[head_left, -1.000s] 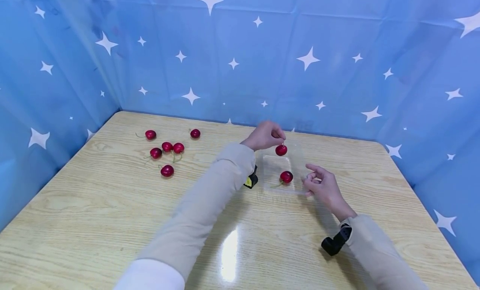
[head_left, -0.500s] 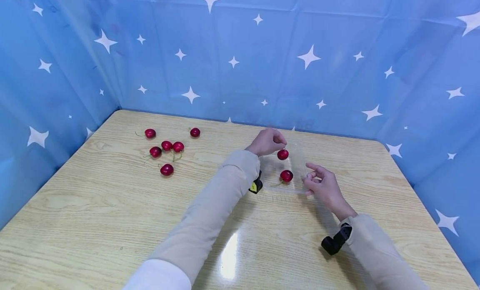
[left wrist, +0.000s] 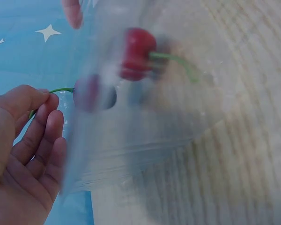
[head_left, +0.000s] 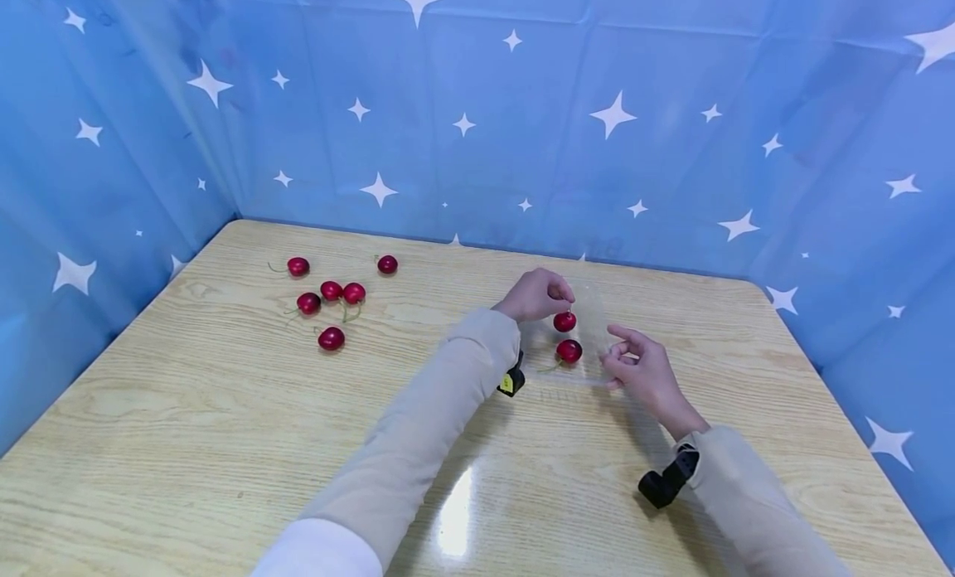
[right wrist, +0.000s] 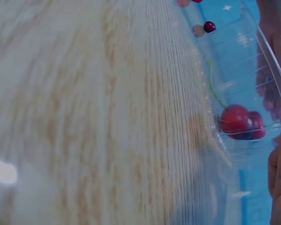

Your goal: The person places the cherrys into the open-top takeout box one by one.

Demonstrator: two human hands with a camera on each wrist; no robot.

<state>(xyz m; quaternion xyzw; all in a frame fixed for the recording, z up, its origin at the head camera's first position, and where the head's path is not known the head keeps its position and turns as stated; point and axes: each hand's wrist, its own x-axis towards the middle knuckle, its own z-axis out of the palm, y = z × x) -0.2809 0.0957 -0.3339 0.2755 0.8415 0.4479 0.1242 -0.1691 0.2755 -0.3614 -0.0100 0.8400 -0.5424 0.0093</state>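
My left hand (head_left: 533, 295) pinches the green stem of a red cherry (head_left: 564, 322) between thumb and forefinger. That cherry hangs low inside a clear plastic box (head_left: 594, 316), as the left wrist view shows through the blurred wall. Another cherry (head_left: 569, 351) lies on the box floor, its stem (right wrist: 213, 84) lifted in the right wrist view. At the box's right side my right hand (head_left: 647, 374) holds the rim with thumb and fingers, the forefinger stretched out above it.
Several loose cherries with stems lie on the wooden table (head_left: 224, 411) to the left, among them a front cherry (head_left: 332, 338) and a back cherry (head_left: 387, 264). A blue curtain (head_left: 477, 171) with white stars closes off the back and sides.
My left hand has come down and slightly nearer, lowering the hanging cherry toward the one in the box. My right hand and the loose cherries keep their places.
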